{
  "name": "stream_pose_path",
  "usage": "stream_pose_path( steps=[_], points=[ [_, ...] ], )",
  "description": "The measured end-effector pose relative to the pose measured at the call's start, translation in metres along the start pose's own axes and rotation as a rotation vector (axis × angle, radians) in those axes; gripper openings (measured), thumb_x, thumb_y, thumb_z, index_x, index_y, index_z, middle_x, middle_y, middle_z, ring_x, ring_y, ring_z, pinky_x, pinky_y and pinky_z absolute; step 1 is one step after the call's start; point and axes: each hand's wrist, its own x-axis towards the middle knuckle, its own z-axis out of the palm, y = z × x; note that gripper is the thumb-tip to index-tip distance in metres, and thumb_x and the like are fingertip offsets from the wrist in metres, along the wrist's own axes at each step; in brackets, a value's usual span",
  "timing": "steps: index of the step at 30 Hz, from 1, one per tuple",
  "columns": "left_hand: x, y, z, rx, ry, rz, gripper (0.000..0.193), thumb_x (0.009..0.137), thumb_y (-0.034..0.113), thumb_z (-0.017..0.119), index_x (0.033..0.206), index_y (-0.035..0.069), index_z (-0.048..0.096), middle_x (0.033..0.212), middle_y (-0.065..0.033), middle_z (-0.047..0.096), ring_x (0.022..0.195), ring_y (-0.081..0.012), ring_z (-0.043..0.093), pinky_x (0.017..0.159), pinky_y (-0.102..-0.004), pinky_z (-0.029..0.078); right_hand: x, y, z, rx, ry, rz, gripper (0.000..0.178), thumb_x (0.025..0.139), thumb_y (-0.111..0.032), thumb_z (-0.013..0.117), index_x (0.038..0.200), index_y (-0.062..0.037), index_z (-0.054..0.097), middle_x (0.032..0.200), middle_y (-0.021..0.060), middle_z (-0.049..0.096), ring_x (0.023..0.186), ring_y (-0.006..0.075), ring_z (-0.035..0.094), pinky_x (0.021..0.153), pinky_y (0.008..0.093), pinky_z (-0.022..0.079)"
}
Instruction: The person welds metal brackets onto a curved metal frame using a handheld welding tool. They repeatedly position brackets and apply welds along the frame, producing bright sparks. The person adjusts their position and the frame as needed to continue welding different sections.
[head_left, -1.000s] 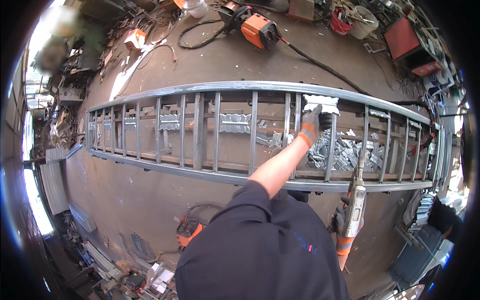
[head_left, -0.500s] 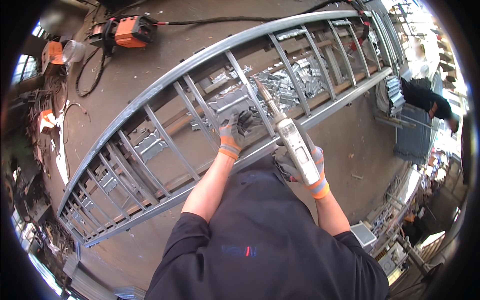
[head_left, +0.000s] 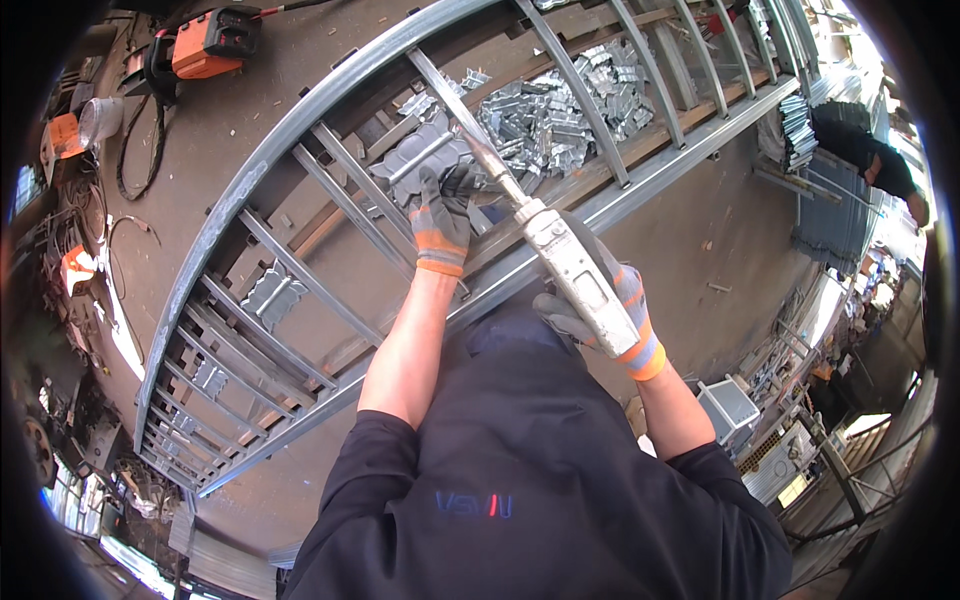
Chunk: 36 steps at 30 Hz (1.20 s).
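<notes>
My left hand (head_left: 441,218), in a grey and orange glove, has its fingers closed on the lower edge of a wavy-edged metal plate (head_left: 412,165). The plate lies between two crossbars of a long, curved galvanised steel frame (head_left: 245,160). My right hand (head_left: 628,300), gloved alike, is wrapped round a worn white welding gun (head_left: 578,272). Its long tapered nozzle points up and left, the tip near a crossbar (head_left: 445,85) just right of the plate. Whether tip and bar touch, I cannot tell.
Silvery metal pieces (head_left: 560,125) lie heaped behind the crossbars. Another wavy plate (head_left: 273,295) sits farther left in the frame. An orange and black machine (head_left: 212,42) with a cable stands on the floor at far left. A person in dark clothes (head_left: 865,150) bends beside stacked metal at right.
The frame and floor have shifted left and down in view. My left hand is now at the plate's edge, and the gun's nozzle has moved left, closer to the crossbar beside it.
</notes>
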Motion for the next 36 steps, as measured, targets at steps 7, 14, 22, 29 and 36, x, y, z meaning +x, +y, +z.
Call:
stream_pose_path(
  steps=[7,14,22,29,36],
  points=[
    [0.021,-0.011,-0.044,0.030,-0.075,-0.114,0.029,0.109,0.029,0.069,0.130,0.009,0.067,0.115,-0.0083,0.077,0.103,-0.0245,0.075,0.093,-0.0472,0.064,0.022,0.025,0.014,0.343,-0.056,0.196,0.074,0.083,-0.001,0.091,0.151,-0.0014,0.061,0.130,0.0089,0.078,0.113,0.0155,0.074,0.096,0.0316,0.059],
    [0.009,-0.012,-0.053,1.219,-0.193,0.321,0.019,0.106,0.031,0.060,0.109,0.012,0.061,0.079,-0.0038,0.065,0.070,-0.0249,0.069,0.071,-0.0393,0.061,0.052,0.030,0.009,0.147,-0.082,0.032,0.070,0.093,-0.015,0.083,0.157,-0.0029,0.056,0.141,0.0168,0.072,0.122,0.0347,0.074,0.099,0.0400,0.059],
    [-0.001,-0.002,-0.013,-0.157,-0.224,-0.214,0.027,0.113,0.031,0.052,0.121,0.007,0.060,0.114,-0.0156,0.064,0.109,-0.0352,0.064,0.104,-0.0522,0.050,0.051,0.056,0.013,0.154,-0.217,0.113,0.071,0.092,-0.017,0.085,0.154,0.0003,0.056,0.141,0.0177,0.072,0.118,0.0353,0.074,0.099,0.0386,0.057],
    [0.007,-0.017,-0.012,-0.134,-0.089,-0.149,0.040,0.109,0.035,0.067,0.133,0.003,0.065,0.136,-0.0227,0.069,0.134,-0.0445,0.064,0.113,-0.0555,0.057,0.051,0.055,0.016,0.058,-0.222,0.045,0.066,0.094,-0.020,0.080,0.153,-0.0015,0.058,0.130,0.0188,0.073,0.114,0.0374,0.073,0.095,0.0424,0.058],
    [0.005,-0.015,-0.005,-0.141,-0.078,-0.169,0.035,0.106,0.034,0.073,0.126,0.005,0.068,0.132,-0.0229,0.071,0.131,-0.0412,0.066,0.110,-0.0522,0.058,0.062,0.051,0.018,0.224,-0.216,0.121,0.067,0.094,-0.017,0.077,0.156,-0.0016,0.055,0.131,0.0194,0.073,0.114,0.0385,0.072,0.097,0.0423,0.057]
  ],
)
